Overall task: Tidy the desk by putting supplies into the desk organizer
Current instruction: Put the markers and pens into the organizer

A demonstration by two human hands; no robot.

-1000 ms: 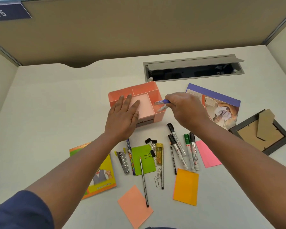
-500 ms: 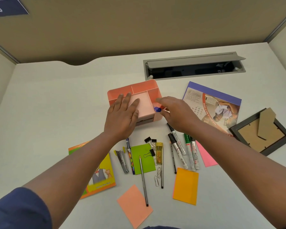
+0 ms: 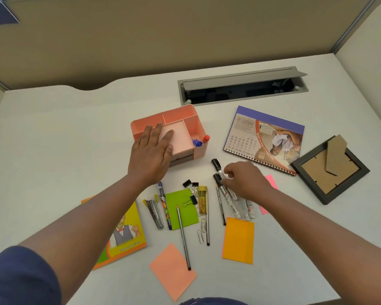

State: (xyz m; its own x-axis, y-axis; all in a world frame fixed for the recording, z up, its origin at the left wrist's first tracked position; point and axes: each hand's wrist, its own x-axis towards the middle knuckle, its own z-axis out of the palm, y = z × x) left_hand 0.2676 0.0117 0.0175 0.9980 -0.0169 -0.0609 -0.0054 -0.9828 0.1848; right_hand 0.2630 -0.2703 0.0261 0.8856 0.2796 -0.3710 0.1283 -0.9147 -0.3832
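The pink desk organizer (image 3: pixel 191 111) stands mid-desk. Its right compartment holds a blue-capped pen (image 3: pixel 197 142) and a red-capped one (image 3: pixel 206 138). My left hand (image 3: pixel 151 155) rests flat on the organizer's front left part, fingers straight. My right hand (image 3: pixel 244 181) is down on the row of markers (image 3: pixel 231 203), with thumb and fingers curled round a black-capped marker (image 3: pixel 217 165) lying on the desk. In front of the organizer lie a pencil (image 3: pixel 183 236), a patterned pen (image 3: pixel 163 201), a stapler (image 3: pixel 154 213), binder clips (image 3: pixel 188 183) and paper clips (image 3: pixel 201 230).
Sticky notes lie around: green (image 3: pixel 183 214), orange (image 3: pixel 238 239), salmon (image 3: pixel 173 271), pink (image 3: pixel 271 180). A yellow notebook (image 3: pixel 123 234) is at the left, a spiral calendar (image 3: pixel 264 139) and a face-down picture frame (image 3: pixel 330 170) at the right. An open cable tray (image 3: pixel 240 89) sits behind.
My right hand put the blue-capped pen into the organizer's right compartment, drew back toward me and came down on the markers. My left hand stayed on the organizer.
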